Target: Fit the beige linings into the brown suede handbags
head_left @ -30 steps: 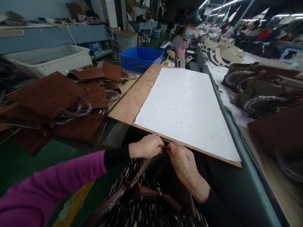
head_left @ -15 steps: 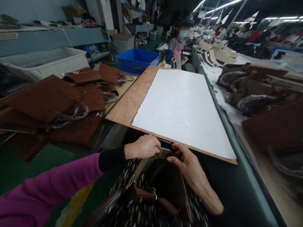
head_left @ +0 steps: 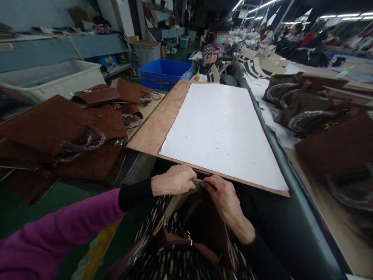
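A brown handbag [head_left: 201,249] rests on my lap with its mouth gaping toward me and its lining dark inside. My left hand [head_left: 175,180] pinches the far rim of the bag, just below the board's near edge. Close beside it, my right hand [head_left: 223,196] has thumb and fingers closed on the same rim. Both pinches are only a short gap apart. A plastic-wrapped handle [head_left: 140,249] hangs at the bag's left side. The bag's lower part is hidden.
A white sheet [head_left: 221,132] covers most of a wooden board [head_left: 154,130] ahead. Brown handbags [head_left: 58,124] are piled at left, and more bags [head_left: 314,101] lie on the right-hand bench. A blue bin [head_left: 166,74] stands beyond, near a seated person [head_left: 214,54].
My right hand has closed from a loose, spread pose onto the bag's rim and come nearer my left. The left hand keeps its pinch. The view has shifted slightly.
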The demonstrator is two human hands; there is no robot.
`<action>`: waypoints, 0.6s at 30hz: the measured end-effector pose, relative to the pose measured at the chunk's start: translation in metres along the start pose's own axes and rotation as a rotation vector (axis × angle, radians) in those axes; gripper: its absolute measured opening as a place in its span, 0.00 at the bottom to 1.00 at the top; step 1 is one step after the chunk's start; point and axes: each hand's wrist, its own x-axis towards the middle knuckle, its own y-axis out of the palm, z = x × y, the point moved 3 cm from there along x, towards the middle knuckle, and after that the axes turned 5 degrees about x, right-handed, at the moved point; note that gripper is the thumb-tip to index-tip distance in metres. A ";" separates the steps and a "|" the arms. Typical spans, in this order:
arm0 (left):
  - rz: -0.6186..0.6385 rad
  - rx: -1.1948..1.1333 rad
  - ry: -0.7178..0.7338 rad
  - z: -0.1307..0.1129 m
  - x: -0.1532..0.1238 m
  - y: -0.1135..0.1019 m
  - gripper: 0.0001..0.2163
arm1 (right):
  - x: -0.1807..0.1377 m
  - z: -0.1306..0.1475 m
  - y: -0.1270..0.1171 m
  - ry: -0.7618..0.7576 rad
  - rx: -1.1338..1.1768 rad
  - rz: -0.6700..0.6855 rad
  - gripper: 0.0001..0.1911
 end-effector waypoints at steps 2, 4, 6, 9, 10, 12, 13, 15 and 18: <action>-0.027 0.029 0.040 -0.005 0.003 -0.004 0.08 | 0.001 0.000 0.001 -0.008 -0.004 0.010 0.11; -0.061 0.073 0.076 -0.011 0.008 -0.006 0.09 | 0.002 0.000 0.002 -0.012 0.009 0.014 0.11; -0.063 0.104 0.110 -0.014 0.014 -0.004 0.09 | 0.002 0.000 0.001 -0.005 0.031 0.009 0.11; -0.050 0.100 0.166 -0.014 0.022 0.001 0.09 | -0.002 -0.003 -0.001 0.055 0.074 0.037 0.10; -0.052 0.105 0.177 -0.013 0.024 0.003 0.09 | -0.005 -0.004 -0.002 0.087 0.085 0.059 0.09; -0.068 0.132 0.187 -0.011 0.025 0.005 0.10 | -0.013 -0.007 -0.003 0.166 0.088 0.113 0.09; -0.073 0.147 0.191 -0.010 0.026 0.006 0.10 | -0.016 -0.009 -0.004 0.207 0.075 0.126 0.08; -0.082 0.163 0.209 -0.009 0.026 0.008 0.10 | -0.023 -0.012 -0.004 0.262 0.024 0.121 0.06; -0.109 0.171 0.232 -0.009 0.027 0.010 0.10 | -0.027 -0.016 -0.002 0.272 -0.073 0.082 0.13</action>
